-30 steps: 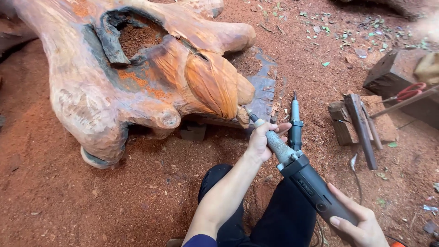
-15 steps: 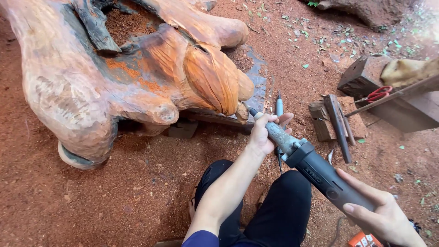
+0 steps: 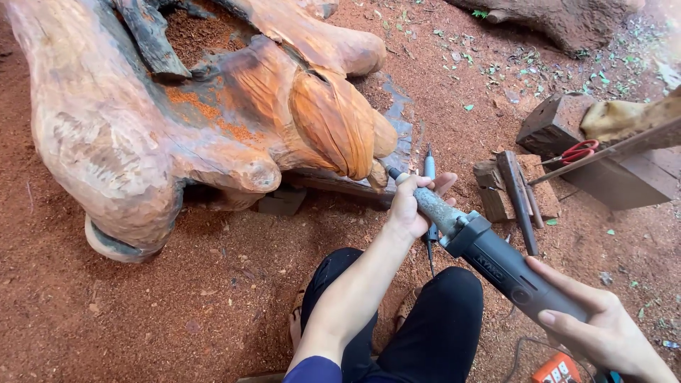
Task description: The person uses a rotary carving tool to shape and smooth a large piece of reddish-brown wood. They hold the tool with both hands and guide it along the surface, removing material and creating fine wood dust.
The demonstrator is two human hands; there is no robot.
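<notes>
The grey die grinder [image 3: 496, 262] is held low and angled, its tip against the carved wooden stump [image 3: 213, 120]; left hand [image 3: 415, 206] wrapped closed around the front neck; right hand [image 3: 603, 330] closed around the rear body; the tool looks rigid and fairly heavy, so a two-point hold suits it; red scissors [image 3: 578, 151] lie well apart.

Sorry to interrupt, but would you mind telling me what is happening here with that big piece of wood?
A person sitting on red, sawdust-covered ground holds a grey electric die grinder in both hands. The left hand grips the tool's dusty neck near the tip, and the right hand holds the rear of the body. The tip sits at the lower edge of a large carved orange-brown wood stump. Red-handled scissors lie on a wooden block to the right.
</notes>
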